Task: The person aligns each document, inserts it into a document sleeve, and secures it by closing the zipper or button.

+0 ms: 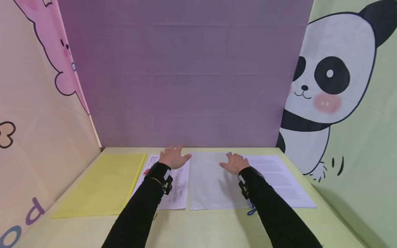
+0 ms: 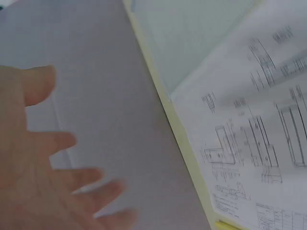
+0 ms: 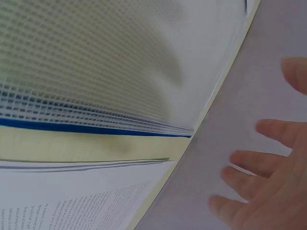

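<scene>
Head: the left hand [image 1: 173,158] and right hand [image 1: 234,163] are hovering at lower centre, fingers spread, holding nothing. Step: apparently reaching; the next move is probably calling for lowering and pinching. A translucent pouch [image 1: 207,187] is lying flat there. Left wrist: a drawing sheet [image 2: 242,143] is filling the right. Right wrist: the pouch is showing mesh [image 3: 86,52] and a blue edge [image 3: 96,129].

The black-sleeved left arm [image 1: 134,210] and right arm [image 1: 277,208] reach forward; the left hand [image 1: 172,159] and right hand [image 1: 235,164] are apart, fingers [image 3: 261,164] spread, thumbs [image 2: 41,84] pointing inward.
</scene>
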Demonstrator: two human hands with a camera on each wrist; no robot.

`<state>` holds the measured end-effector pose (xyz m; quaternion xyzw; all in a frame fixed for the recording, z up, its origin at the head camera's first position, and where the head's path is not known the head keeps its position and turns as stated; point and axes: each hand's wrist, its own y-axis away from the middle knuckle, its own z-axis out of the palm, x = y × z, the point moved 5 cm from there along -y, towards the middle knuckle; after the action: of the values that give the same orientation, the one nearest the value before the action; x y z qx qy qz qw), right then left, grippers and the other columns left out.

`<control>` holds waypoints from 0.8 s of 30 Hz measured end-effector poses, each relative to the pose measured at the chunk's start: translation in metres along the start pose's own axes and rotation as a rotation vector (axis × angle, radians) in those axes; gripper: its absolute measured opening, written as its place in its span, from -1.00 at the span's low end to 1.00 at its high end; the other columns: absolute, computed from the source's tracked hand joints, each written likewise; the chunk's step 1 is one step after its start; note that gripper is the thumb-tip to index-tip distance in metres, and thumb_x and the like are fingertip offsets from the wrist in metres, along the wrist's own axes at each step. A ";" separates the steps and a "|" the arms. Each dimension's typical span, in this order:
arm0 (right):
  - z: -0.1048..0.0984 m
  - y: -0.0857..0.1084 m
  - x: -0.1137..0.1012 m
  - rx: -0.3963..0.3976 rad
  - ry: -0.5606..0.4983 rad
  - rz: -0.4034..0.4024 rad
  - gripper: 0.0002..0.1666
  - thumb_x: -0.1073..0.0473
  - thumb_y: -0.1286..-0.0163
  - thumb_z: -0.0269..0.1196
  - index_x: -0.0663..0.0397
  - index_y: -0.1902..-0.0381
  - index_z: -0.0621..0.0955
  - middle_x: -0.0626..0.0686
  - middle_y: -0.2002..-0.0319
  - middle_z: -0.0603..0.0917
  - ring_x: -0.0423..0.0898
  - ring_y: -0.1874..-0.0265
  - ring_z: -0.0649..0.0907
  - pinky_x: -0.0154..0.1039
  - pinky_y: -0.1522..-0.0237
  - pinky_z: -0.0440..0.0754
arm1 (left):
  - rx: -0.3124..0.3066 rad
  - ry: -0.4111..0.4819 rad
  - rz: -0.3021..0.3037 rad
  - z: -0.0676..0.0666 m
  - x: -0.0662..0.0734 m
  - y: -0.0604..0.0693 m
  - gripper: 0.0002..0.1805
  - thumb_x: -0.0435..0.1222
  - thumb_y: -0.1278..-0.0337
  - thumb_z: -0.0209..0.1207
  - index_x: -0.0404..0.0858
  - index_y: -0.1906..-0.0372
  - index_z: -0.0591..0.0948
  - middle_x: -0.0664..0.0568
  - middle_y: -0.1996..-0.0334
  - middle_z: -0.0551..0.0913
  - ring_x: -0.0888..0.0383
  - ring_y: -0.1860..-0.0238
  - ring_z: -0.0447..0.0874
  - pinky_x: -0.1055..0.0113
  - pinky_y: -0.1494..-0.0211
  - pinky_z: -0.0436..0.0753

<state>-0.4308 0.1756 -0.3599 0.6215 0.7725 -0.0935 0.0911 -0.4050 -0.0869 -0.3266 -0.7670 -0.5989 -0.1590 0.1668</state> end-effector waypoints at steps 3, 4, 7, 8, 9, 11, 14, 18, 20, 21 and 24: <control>0.008 0.000 0.004 -0.044 0.000 0.003 -0.37 -0.07 -0.52 0.15 0.39 -0.24 0.52 0.38 -0.08 0.62 0.29 -0.07 0.61 0.16 -0.13 0.55 | -0.068 0.004 0.005 0.010 0.004 0.004 -0.32 -0.06 -0.54 0.02 -0.41 -0.51 0.26 -0.38 -0.45 0.30 -0.32 -0.44 0.27 -0.16 -0.43 0.33; 0.011 0.001 0.006 -0.057 -0.001 0.013 -0.44 -0.04 -0.50 0.17 0.40 -0.13 0.56 0.33 0.06 0.67 0.22 0.07 0.66 0.07 -0.01 0.61 | -0.097 0.016 0.005 0.014 0.005 0.004 -0.35 -0.09 -0.53 0.05 -0.42 -0.49 0.30 -0.35 -0.43 0.35 -0.28 -0.41 0.34 -0.12 -0.37 0.42; 0.017 0.000 0.015 -0.087 -0.013 0.057 -0.65 0.07 -0.42 0.23 0.34 0.22 0.58 0.15 0.42 0.59 0.03 0.43 0.57 -0.12 0.31 0.54 | -0.141 0.054 -0.006 0.029 0.010 0.002 -0.46 -0.13 -0.49 0.09 -0.43 -0.34 0.48 -0.27 -0.23 0.56 -0.13 -0.16 0.59 0.05 -0.07 0.67; 0.019 0.000 0.018 -0.092 -0.016 0.072 -0.70 0.11 -0.39 0.25 0.31 0.29 0.56 0.11 0.48 0.53 0.00 0.49 0.51 -0.15 0.36 0.48 | -0.151 0.077 -0.020 0.034 0.012 0.002 -0.49 -0.14 -0.46 0.12 -0.43 -0.28 0.53 -0.25 -0.14 0.61 -0.10 -0.04 0.64 0.09 0.07 0.72; 0.021 0.000 0.021 -0.095 -0.014 0.085 -0.72 0.13 -0.36 0.27 0.29 0.34 0.55 0.08 0.52 0.49 -0.02 0.52 0.47 -0.17 0.40 0.43 | -0.160 0.108 -0.047 0.039 0.015 0.002 -0.52 -0.14 -0.43 0.15 -0.42 -0.22 0.57 -0.21 -0.05 0.64 -0.08 0.07 0.67 0.14 0.21 0.74; 0.022 0.001 0.027 -0.087 -0.006 0.102 -0.73 0.14 -0.30 0.31 0.28 0.37 0.54 0.06 0.53 0.46 -0.03 0.52 0.45 -0.18 0.42 0.41 | -0.172 0.163 -0.102 0.048 0.022 0.001 -0.57 -0.14 -0.38 0.20 -0.42 -0.11 0.61 -0.16 0.13 0.65 -0.03 0.28 0.67 0.23 0.45 0.70; 0.026 0.002 0.034 -0.074 0.016 0.120 -0.64 0.10 -0.23 0.39 0.34 0.32 0.59 0.09 0.49 0.51 -0.01 0.48 0.49 -0.15 0.40 0.49 | -0.175 0.202 -0.163 0.059 0.034 0.001 -0.56 -0.13 -0.30 0.25 -0.43 -0.04 0.61 -0.13 0.22 0.61 -0.03 0.45 0.66 0.29 0.58 0.62; 0.033 0.005 0.041 -0.058 0.058 0.152 -0.53 0.06 -0.15 0.47 0.40 0.24 0.62 0.15 0.42 0.60 0.03 0.43 0.56 -0.09 0.32 0.62 | -0.183 0.137 -0.163 0.074 0.044 0.002 -0.52 -0.12 -0.25 0.24 -0.44 -0.06 0.60 -0.13 0.19 0.62 0.01 0.46 0.60 0.25 0.44 0.61; 0.036 0.006 0.043 -0.051 0.066 0.160 -0.52 0.06 -0.14 0.48 0.41 0.25 0.61 0.18 0.40 0.62 0.05 0.43 0.59 -0.07 0.30 0.64 | -0.183 0.089 -0.157 0.080 0.045 0.004 -0.56 -0.13 -0.25 0.21 -0.43 -0.02 0.62 -0.13 0.23 0.62 0.01 0.41 0.56 0.19 0.31 0.61; 0.037 0.007 0.043 -0.047 0.067 0.162 -0.52 0.06 -0.13 0.48 0.41 0.26 0.61 0.19 0.40 0.63 0.05 0.42 0.59 -0.07 0.30 0.65 | -0.184 0.068 -0.158 0.083 0.044 0.005 -0.58 -0.13 -0.26 0.20 -0.42 0.01 0.63 -0.12 0.26 0.61 0.02 0.38 0.54 0.17 0.25 0.60; 0.038 0.009 0.044 -0.048 0.063 0.169 -0.52 0.04 -0.15 0.48 0.39 0.28 0.61 0.18 0.39 0.63 0.05 0.41 0.61 -0.07 0.27 0.66 | -0.164 0.023 -0.167 0.091 0.040 0.007 -0.64 -0.14 -0.25 0.17 -0.40 0.13 0.65 -0.10 0.38 0.57 0.01 0.35 0.50 0.16 0.21 0.54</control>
<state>-0.4307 0.2095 -0.4084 0.6846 0.7219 -0.0474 0.0889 -0.3847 -0.0133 -0.3909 -0.7236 -0.6437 -0.2296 0.0964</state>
